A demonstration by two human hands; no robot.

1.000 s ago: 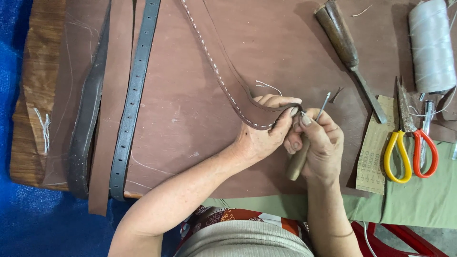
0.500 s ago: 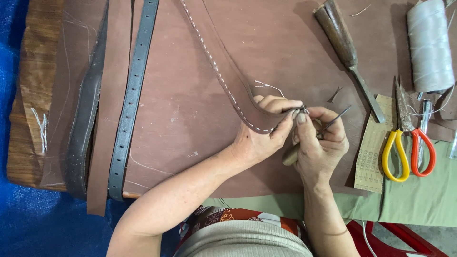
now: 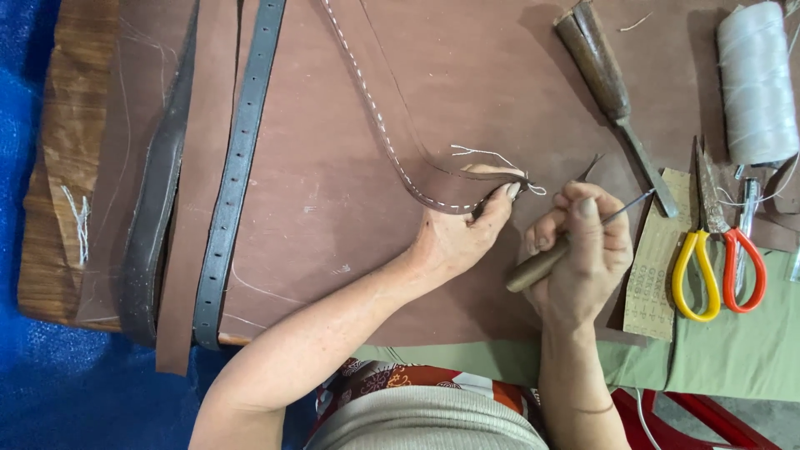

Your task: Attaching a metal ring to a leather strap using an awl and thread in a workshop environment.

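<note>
Head view, one cam only.

- L hand (image 3: pixel 454 237): fingers pinched on the end of a curved brown leather strap (image 3: pixel 392 137), white stitch line along its edge. Loose white thread ends (image 3: pixel 492 156) stick out at the pinch. Strap runs from top centre, bends right to the fingertips, lies on the brown leather sheet (image 3: pixel 333 208).
- R hand (image 3: pixel 579 250): closed round an awl (image 3: pixel 554 254), wooden handle low-left, metal point up-right, just beside L fingertips, not touching the strap.
- Grey punched belt (image 3: pixel 233 175): lengthwise at left on the sheet, w/ a dark strap (image 3: pixel 154 217) & a plain brown strip (image 3: pixel 190 208) beside it.
- Wooden board (image 3: pixel 58 167): under the sheet's left edge, on blue cloth (image 3: pixel 33 375).
- Right side: wood-handled chisel (image 3: pixel 608 83); spool of white thread (image 3: pixel 757 83); scissors, yellow & orange handles (image 3: pixel 717 250); perforated tan card (image 3: pixel 654 275), partly under R hand.
- Containers: none seen; all items lie loose on the bench.
</note>
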